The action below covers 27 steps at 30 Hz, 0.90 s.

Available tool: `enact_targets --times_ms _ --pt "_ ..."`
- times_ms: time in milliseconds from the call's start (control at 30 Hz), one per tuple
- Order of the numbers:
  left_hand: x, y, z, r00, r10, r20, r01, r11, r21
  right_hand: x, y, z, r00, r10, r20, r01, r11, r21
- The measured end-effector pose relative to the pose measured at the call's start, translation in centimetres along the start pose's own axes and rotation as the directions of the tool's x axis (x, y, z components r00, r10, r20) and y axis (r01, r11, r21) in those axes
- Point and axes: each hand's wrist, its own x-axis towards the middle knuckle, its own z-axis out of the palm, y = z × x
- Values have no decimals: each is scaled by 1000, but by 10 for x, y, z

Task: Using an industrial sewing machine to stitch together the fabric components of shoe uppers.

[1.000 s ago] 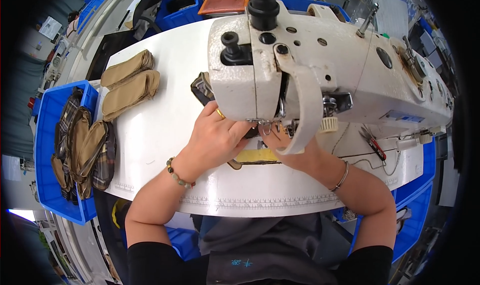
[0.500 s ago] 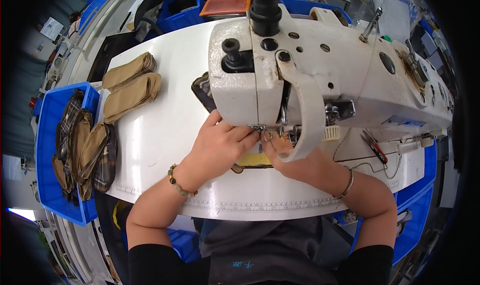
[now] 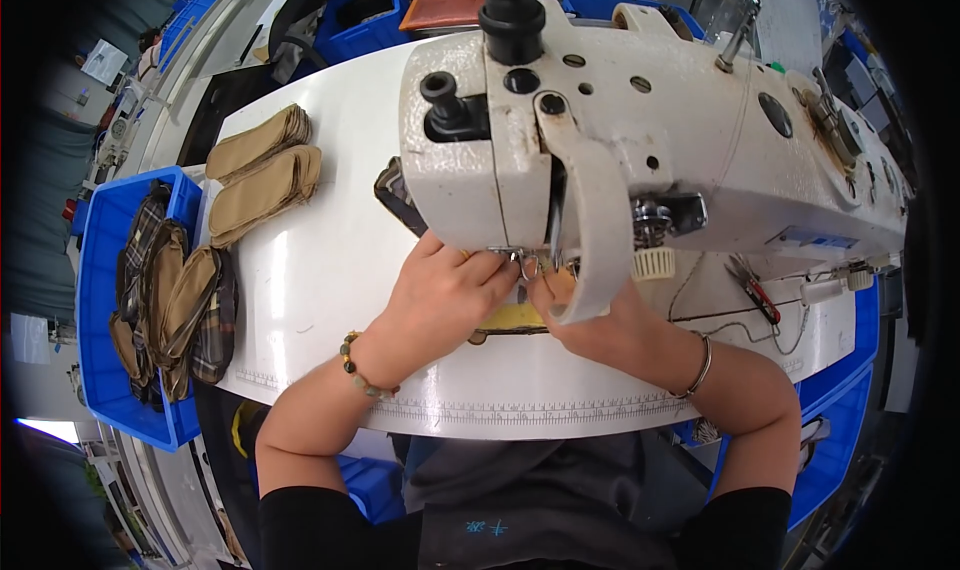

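Our left hand (image 3: 440, 295) and right hand (image 3: 615, 332) are half-curled at the cloth (image 3: 514, 319) under the sewing machine (image 3: 455, 190); honestly can't tell if we're gripping it.

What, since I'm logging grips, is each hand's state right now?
Left hand: fingers bent at the sewing machine head; whether it grips anything cannot be told.
Right hand: partly hidden behind the white curved guard; grip cannot be told.

Sewing workshop: white industrial sewing machine (image 3: 720, 130) over white table (image 3: 290, 300), ruler scale (image 3: 540, 411) along front edge, stacked tan cloth pieces (image 3: 262, 196), blue bin (image 3: 98, 310) full of plaid fabric (image 3: 213, 335)
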Motion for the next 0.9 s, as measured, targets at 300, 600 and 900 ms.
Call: enact_targets --times_ms 300,600,900 --pt "0 1 -1 999 23 41 -27 995 100 -5 -4 6 993 114 1 -113 987 110" --pt "-5 -4 2 996 10 91 -16 998 62 -7 -9 2 994 -91 -60 83 990 -114" --pt "0 -7 6 992 -123 6 124 988 -97 -11 -10 0 998 -31 52 35 997 -75"
